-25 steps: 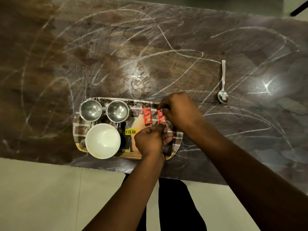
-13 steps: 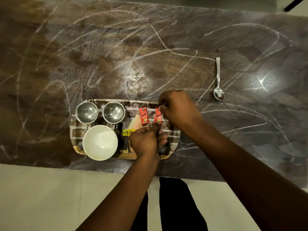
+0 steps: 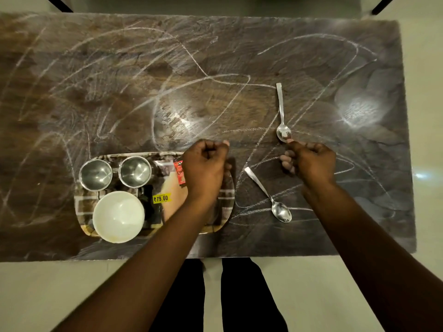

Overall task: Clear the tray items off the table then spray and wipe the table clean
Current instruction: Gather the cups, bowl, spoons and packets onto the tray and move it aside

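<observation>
A patterned tray (image 3: 77,202) lies at the near left of the chalk-scribbled table (image 3: 119,92). On it stand two steel cups (image 3: 96,174) (image 3: 135,172) and a white bowl (image 3: 118,216), with one red sachet (image 3: 179,172) beside them. My left hand (image 3: 206,168) hovers as a closed fist over the tray's right end and hides what lies beneath. My right hand (image 3: 309,161) has its fingers curled, and a fingertip touches the bowl end of the far spoon (image 3: 281,109). A second spoon (image 3: 268,197) lies on the table between my hands.
A yellow price sticker (image 3: 162,198) marks the tray's middle. White chalk lines cover the whole tabletop. The table's right edge (image 3: 407,140) and near edge border a pale floor. My dark trousers (image 3: 239,295) stand at the near edge.
My right hand left the tray and moved right to the far spoon. A second spoon now lies on the table. Only one sachet shows; my left hand has shifted up over the tray's right end.
</observation>
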Demonstrator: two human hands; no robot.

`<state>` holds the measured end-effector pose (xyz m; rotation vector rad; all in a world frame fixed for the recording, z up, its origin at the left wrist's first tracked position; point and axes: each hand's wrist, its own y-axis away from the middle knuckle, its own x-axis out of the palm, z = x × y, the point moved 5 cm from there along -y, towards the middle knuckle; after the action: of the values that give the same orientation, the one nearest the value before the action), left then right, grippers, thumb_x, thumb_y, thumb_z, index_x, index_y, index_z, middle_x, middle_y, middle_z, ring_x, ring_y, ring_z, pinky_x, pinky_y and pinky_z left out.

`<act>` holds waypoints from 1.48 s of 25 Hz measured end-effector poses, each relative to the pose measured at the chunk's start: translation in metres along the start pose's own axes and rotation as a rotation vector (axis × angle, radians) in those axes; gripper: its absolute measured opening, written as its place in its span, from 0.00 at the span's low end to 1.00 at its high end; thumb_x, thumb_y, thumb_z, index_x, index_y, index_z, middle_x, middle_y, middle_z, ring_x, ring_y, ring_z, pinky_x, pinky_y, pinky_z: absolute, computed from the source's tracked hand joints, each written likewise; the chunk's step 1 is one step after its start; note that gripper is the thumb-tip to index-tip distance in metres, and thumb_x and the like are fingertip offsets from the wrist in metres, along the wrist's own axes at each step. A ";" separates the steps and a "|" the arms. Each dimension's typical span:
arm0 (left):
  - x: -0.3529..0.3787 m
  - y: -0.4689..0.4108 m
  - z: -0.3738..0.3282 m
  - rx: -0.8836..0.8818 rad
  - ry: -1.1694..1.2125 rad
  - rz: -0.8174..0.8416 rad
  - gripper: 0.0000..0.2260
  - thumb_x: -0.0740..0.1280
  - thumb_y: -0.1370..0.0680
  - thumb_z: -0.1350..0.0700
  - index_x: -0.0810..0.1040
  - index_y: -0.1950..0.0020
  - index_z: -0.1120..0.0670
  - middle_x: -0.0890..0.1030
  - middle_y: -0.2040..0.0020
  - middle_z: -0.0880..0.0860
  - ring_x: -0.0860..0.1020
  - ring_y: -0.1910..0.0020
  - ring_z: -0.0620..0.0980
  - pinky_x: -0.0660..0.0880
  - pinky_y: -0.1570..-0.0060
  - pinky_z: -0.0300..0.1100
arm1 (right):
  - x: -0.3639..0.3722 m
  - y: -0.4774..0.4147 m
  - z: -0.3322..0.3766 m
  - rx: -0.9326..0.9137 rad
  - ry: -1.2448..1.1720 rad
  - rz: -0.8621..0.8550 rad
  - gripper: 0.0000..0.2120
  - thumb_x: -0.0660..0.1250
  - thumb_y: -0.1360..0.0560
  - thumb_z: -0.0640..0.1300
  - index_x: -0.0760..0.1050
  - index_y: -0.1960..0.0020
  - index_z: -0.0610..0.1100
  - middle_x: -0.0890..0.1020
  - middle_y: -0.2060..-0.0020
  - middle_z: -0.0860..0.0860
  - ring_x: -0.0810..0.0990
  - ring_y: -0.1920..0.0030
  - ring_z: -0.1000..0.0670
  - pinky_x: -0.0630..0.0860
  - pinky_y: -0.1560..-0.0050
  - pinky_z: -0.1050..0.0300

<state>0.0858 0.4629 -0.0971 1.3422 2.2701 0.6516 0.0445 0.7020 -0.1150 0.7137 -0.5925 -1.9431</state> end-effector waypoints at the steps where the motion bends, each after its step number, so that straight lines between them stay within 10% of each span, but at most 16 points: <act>1: 0.013 -0.007 -0.010 0.051 -0.055 0.049 0.07 0.73 0.19 0.60 0.82 0.48 0.65 0.86 0.56 0.66 0.82 0.70 0.50 0.80 0.70 0.44 | 0.001 -0.004 -0.002 0.023 -0.034 0.018 0.10 0.77 0.22 0.40 0.76 0.49 0.42 0.85 0.60 0.41 0.86 0.67 0.50 0.83 0.67 0.59; 6: 0.070 -0.037 -0.043 0.204 -0.240 0.222 0.05 0.73 0.20 0.60 0.82 0.53 0.51 0.85 0.56 0.50 0.87 0.56 0.53 0.87 0.54 0.51 | 0.011 -0.026 -0.001 0.051 -0.192 0.027 0.08 0.76 0.22 0.37 0.77 0.48 0.37 0.87 0.57 0.38 0.89 0.66 0.47 0.84 0.66 0.58; 14: 0.100 -0.056 -0.038 0.182 -0.198 0.187 0.13 0.73 0.21 0.55 0.83 0.37 0.53 0.87 0.45 0.55 0.88 0.44 0.55 0.84 0.38 0.57 | 0.000 -0.036 0.013 -0.084 -0.029 0.066 0.05 0.74 0.23 0.31 0.83 0.47 0.36 0.88 0.57 0.42 0.90 0.58 0.46 0.85 0.60 0.60; 22: 0.034 0.007 -0.015 -0.085 0.225 -0.040 0.08 0.71 0.17 0.62 0.81 0.56 0.62 0.84 0.63 0.57 0.86 0.64 0.50 0.86 0.58 0.40 | 0.000 0.020 0.028 -0.340 0.428 0.444 0.03 0.77 0.22 0.39 0.86 0.51 0.46 0.89 0.63 0.48 0.87 0.65 0.50 0.83 0.63 0.51; 37: -0.079 0.054 0.073 -0.392 0.571 -0.378 0.06 0.73 0.20 0.68 0.81 0.45 0.70 0.88 0.66 0.57 0.88 0.66 0.51 0.87 0.61 0.40 | 0.081 0.087 -0.040 -0.587 0.846 0.661 0.05 0.78 0.24 0.42 0.89 0.48 0.49 0.89 0.57 0.57 0.85 0.59 0.62 0.78 0.57 0.67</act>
<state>0.1997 0.4289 -0.1143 0.5610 2.5287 1.3814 0.0946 0.5879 -0.1050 0.7445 0.2535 -0.9700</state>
